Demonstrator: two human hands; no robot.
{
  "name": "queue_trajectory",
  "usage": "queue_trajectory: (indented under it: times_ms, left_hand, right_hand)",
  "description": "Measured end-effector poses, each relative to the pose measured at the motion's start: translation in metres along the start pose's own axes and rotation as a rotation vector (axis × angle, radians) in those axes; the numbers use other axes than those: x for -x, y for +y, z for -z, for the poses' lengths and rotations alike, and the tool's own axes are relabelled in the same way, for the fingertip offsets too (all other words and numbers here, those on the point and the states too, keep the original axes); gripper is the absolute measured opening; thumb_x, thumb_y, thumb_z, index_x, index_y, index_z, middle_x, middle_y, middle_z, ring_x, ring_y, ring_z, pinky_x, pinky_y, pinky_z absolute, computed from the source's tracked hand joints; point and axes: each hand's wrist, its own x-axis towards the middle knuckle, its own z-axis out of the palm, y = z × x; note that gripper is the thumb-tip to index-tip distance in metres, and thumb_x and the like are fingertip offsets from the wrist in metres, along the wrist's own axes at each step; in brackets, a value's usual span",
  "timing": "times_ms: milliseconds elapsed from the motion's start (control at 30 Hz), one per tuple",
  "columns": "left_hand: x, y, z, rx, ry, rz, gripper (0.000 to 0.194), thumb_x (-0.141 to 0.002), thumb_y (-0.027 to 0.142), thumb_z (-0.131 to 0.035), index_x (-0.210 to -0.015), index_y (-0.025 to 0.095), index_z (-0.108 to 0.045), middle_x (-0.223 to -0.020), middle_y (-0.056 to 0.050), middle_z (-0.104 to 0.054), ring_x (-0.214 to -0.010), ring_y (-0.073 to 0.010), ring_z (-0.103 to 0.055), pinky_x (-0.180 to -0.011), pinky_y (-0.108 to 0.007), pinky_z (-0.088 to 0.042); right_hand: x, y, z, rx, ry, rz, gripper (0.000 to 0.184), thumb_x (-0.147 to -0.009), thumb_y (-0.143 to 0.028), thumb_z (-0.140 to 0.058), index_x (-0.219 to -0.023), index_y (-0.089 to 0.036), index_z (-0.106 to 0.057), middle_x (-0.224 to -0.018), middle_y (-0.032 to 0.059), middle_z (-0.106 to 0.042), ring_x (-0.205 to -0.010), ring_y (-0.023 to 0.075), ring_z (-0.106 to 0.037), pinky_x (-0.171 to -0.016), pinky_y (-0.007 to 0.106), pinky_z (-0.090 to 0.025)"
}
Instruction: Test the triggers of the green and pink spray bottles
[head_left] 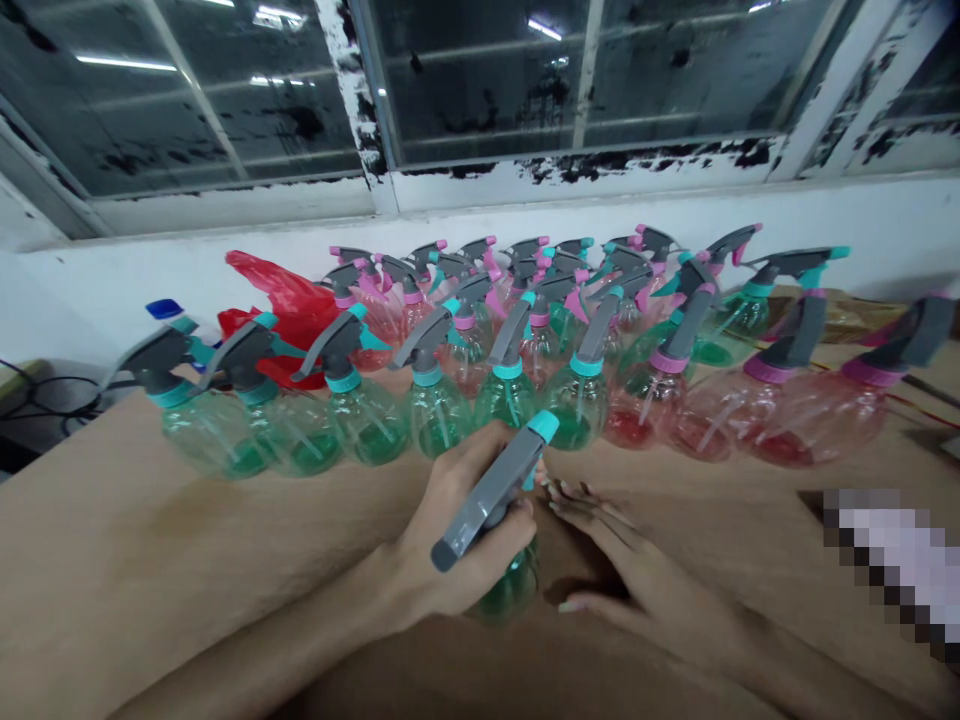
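Nearest the camera, low over a tan tabletop [150,520], a plastic spray bottle [491,497] clasped in the left hand [450,540], the hand closed firmly around its gray trigger head, the green-tinted body showing below the grip, and the teal nozzle tilted up and away. Contact between bottle base and tabletop impossible to tell. Just beside it, the right hand [637,570] spread open and empty, palm down, with its fingers [592,505] splayed toward the bottle and nearly touching the nozzle. Off to the lower right, a pixelated, blurred object [892,570], too obscured to identify. Farther out across the tabletop, a dense crowd of upright spray bottles, with gray triggers and teal or pink collars: green ones [435,415] in a curved front row on the left and center, pink-red ones [817,420] on the right, and more packed behind them. At the far left, a blue cap [163,309] just behind the front row, a crumpled red plastic bag [281,300] among the bottles, and black cables [45,400] beyond the table edge. Behind everything, a white wall [862,220], topped by a window [187,100] of dark glass panes in a white frame [577,175] with badly peeling paint.
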Motion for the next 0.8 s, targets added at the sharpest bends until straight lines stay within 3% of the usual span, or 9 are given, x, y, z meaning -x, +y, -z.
queue_trajectory:
  times_ms: [167,433,567,800]
  left_hand:
    - [0.002,0.003,-0.001,0.024,0.000,0.107,0.023,-0.071,0.015,-0.047,-0.092,0.019,-0.056,-0.083,-0.003,-0.060,-0.073,-0.0170,-0.060,-0.070,-0.031,-0.050]
    - [0.010,-0.004,-0.012,0.095,0.082,0.133,0.033,-0.075,0.012,-0.050,-0.106,0.025,-0.052,-0.093,-0.001,-0.060,-0.077,-0.0151,-0.063,-0.074,-0.031,-0.054]
    - [0.013,-0.007,-0.014,0.076,0.077,0.177,0.028,-0.078,0.014,-0.050,-0.104,0.026,-0.052,-0.092,-0.001,-0.059,-0.077,-0.0160,-0.062,-0.075,-0.034,-0.054]
    - [0.010,-0.003,-0.013,0.142,0.074,0.182,0.041,-0.076,0.010,-0.051,-0.113,0.026,-0.050,-0.099,-0.002,-0.062,-0.078,-0.0152,-0.063,-0.075,-0.032,-0.056]
  right_hand:
    - [-0.001,-0.002,0.002,-0.026,0.004,0.007,0.073,-0.083,-0.051,-0.051,-0.144,-0.026,-0.018,-0.146,0.0051,-0.033,-0.134,0.0238,-0.027,-0.108,0.046,-0.028]
    - [0.001,0.001,-0.001,-0.023,0.005,-0.023,0.074,-0.083,-0.051,-0.051,-0.144,-0.027,-0.016,-0.146,0.0062,-0.032,-0.134,0.0251,-0.027,-0.107,0.049,-0.030]
    - [0.002,0.001,-0.002,-0.012,0.031,-0.027,0.077,-0.083,-0.051,-0.051,-0.144,-0.028,-0.012,-0.146,0.0065,-0.033,-0.133,0.0261,-0.028,-0.106,0.050,-0.031]
    - [0.001,-0.001,-0.001,-0.054,0.029,-0.036,0.078,-0.082,-0.051,-0.053,-0.144,-0.028,-0.012,-0.146,0.0062,-0.033,-0.133,0.0268,-0.029,-0.105,0.049,-0.031]
